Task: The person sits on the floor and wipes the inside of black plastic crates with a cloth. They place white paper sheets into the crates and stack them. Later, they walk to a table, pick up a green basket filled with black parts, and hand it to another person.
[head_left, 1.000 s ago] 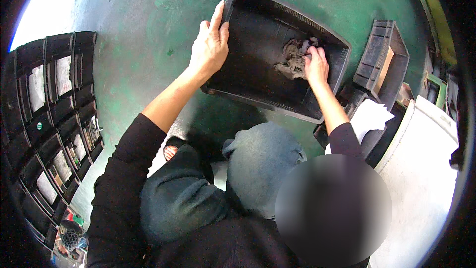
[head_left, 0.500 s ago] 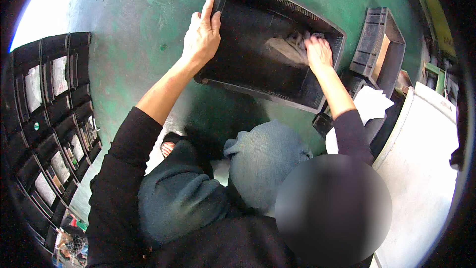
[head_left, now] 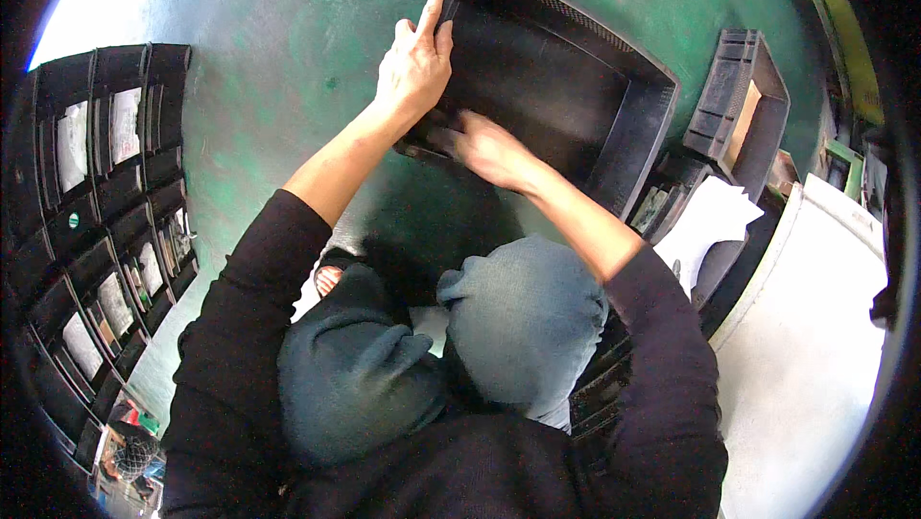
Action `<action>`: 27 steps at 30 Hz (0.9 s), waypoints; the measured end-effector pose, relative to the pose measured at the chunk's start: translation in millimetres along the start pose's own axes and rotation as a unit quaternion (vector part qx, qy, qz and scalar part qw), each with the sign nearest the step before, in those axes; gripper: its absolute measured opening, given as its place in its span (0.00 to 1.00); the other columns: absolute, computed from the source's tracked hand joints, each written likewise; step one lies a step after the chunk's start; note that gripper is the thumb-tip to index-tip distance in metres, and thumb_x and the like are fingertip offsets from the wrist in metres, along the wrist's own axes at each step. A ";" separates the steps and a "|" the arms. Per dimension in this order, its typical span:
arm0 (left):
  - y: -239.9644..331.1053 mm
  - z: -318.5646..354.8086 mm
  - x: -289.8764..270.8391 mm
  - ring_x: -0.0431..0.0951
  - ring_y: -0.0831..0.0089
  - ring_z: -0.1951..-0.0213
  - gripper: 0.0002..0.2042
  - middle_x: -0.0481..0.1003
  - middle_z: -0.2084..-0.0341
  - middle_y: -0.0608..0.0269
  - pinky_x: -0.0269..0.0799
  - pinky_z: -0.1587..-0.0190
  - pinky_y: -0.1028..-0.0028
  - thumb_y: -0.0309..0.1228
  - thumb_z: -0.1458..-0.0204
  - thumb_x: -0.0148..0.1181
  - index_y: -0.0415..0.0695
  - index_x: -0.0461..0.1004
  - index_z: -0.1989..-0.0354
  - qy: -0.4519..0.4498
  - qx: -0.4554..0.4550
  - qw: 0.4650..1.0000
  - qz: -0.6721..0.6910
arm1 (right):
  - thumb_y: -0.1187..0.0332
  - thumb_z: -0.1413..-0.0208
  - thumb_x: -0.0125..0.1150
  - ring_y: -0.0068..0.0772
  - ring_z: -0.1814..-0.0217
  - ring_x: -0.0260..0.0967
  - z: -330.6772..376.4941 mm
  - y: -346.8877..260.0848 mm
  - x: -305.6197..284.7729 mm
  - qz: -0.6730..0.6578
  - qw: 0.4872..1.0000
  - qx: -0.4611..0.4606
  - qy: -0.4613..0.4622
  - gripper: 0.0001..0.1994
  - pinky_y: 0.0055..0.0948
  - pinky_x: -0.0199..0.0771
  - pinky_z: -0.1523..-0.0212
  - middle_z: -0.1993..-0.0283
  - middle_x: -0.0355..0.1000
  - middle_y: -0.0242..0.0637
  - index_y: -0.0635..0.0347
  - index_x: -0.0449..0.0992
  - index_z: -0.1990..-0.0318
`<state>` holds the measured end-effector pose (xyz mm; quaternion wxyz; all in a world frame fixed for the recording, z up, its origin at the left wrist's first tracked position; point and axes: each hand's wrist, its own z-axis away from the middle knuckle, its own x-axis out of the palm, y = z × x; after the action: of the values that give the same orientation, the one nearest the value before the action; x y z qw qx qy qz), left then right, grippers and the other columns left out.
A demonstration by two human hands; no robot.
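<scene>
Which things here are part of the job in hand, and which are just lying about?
In use:
- large black crate
- left hand, at the crate's left rim
- right hand, at its near left corner; too blurred to tell what it holds

Lying about:
- smaller dark crate, right
- white paper
- black bins, left
- white surface, right

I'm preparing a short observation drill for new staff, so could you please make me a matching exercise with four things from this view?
Column 1
1. Left hand
2. Right hand
3. Paper
4. Floor

Column 2
A. Green
B. Blurred, at the near side of the big crate
C. White, to the right of the big crate
D. On the left end of the big crate

Pairs: 1-D, 2-B, 3-C, 4-A
</scene>
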<state>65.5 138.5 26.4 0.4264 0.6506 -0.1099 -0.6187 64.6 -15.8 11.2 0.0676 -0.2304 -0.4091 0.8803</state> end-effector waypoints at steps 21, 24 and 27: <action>-6.1 -1.5 11.0 0.71 0.36 0.64 0.25 0.68 0.67 0.33 0.68 0.58 0.50 0.37 0.42 0.46 0.62 0.49 0.35 0.024 0.043 0.999 0.002 | 0.68 0.56 0.53 0.55 0.54 0.70 -24.5 -6.6 19.2 0.017 0.998 -0.036 0.045 0.14 0.44 0.70 0.54 0.63 0.71 0.63 0.72 0.75 0.67; -7.1 -2.5 11.4 0.71 0.36 0.63 0.25 0.68 0.66 0.34 0.68 0.58 0.50 0.38 0.42 0.45 0.62 0.49 0.35 0.019 0.071 0.997 0.025 | 0.62 0.51 0.51 0.57 0.59 0.71 13.4 2.2 -2.7 0.014 0.999 -0.026 0.027 0.17 0.45 0.70 0.59 0.64 0.71 0.61 0.72 0.74 0.66; -8.2 0.9 10.1 0.71 0.36 0.63 0.24 0.67 0.65 0.34 0.68 0.58 0.50 0.39 0.41 0.43 0.62 0.49 0.36 0.008 0.010 1.000 -0.013 | 0.54 0.47 0.51 0.57 0.61 0.71 72.6 32.8 -37.1 0.103 0.993 0.042 0.040 0.21 0.47 0.69 0.59 0.66 0.72 0.57 0.66 0.73 0.59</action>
<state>63.7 136.4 13.6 0.4126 0.6610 -0.1045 -0.6180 66.2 -98.8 40.1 0.0025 -0.3036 -0.3427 0.8890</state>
